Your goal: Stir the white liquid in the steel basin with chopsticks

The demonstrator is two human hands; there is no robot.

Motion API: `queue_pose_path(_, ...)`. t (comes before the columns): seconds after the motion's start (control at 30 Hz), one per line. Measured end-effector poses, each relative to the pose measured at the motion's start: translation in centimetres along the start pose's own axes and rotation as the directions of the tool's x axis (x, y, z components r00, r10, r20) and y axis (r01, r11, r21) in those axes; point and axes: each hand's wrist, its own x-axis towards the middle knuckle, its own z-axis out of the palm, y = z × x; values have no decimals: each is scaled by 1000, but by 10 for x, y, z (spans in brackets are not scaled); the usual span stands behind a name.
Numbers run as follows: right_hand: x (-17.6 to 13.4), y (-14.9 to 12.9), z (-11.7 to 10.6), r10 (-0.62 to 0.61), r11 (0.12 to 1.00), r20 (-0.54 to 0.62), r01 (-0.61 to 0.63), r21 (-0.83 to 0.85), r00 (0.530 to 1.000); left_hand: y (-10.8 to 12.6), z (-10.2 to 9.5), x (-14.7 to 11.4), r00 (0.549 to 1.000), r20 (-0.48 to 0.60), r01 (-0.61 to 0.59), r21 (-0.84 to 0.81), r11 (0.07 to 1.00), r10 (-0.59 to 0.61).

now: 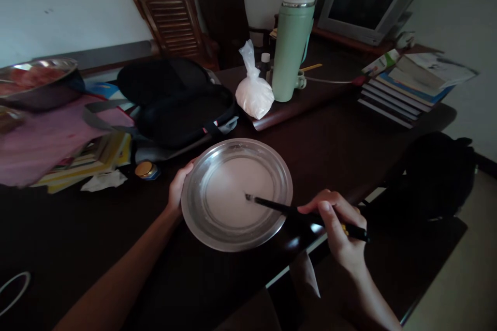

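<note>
A round stainless steel bowl [194,217] holds a milky white liquid [233,181]. It is over the dark table, tilted a little toward me. My left hand [180,183] grips its left side, with most fingers hidden behind the rim. In my right hand [339,222], fingers are closed round a slim black-handled utensil [272,204]. Its short pale tip meets the liquid near the bowl's middle; what kind of end it has is too small to tell. Beyond the bowl sits a knotted clear bag of white powder [254,95].
A tall green thermos [291,51] stands behind the bag. An unzipped black case [178,103], a gold-lidded jar [146,169] and booklets [93,160] lie left. A pot of reddish food [42,80] is far left. Stacked books [411,88] and a black bag [435,176] are right.
</note>
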Motion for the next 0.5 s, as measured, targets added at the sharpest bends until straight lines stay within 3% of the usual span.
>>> queue_pose_path(0.13, 3, 0, 5, -62, 998, 169, 56, 40, 984, 0, 0, -2, 1000, -14, 22, 8, 1000, -22)
queue_pose_path(0.33, 1, 1, -3, 10, 999, 6, -10, -33, 1000, 1, 1, -3, 1000, -18, 13, 16, 1000, -13)
queue_pose_path(0.5, 2, 0, 3, -59, 998, 158, 54, 39, 986, 1, 1, -2, 1000, -29, 11, 23, 1000, -11)
